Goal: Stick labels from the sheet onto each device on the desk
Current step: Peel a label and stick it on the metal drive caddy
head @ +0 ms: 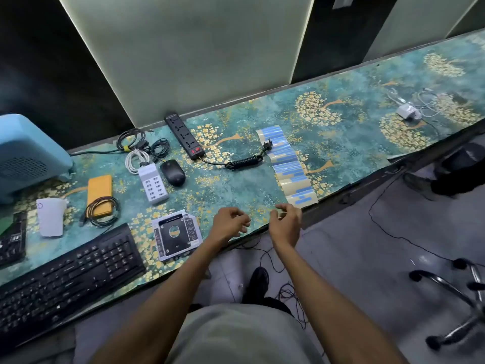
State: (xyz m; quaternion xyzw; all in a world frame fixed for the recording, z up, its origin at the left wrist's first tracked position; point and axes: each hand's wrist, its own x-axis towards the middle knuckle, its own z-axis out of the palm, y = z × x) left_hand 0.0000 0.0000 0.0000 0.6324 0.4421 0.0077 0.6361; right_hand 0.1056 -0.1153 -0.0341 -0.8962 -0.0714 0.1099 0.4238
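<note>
I see no label on any device yet — the label sheet [287, 168] lies right of the power strip [184, 136]. My right hand [286, 222] pinches something small, perhaps a label; my left hand [228, 222] is loosely curled, empty. Everything's left — hub [153, 183], mouse [172, 172], drive caddy [176, 235].

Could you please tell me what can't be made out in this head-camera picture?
- Right hand: whether it pinches a label; too small, fingers hide it.
- Label sheet: print too small.
- Keyboard: cut off by the left edge.
- Blue device: cut off likewise.
</note>
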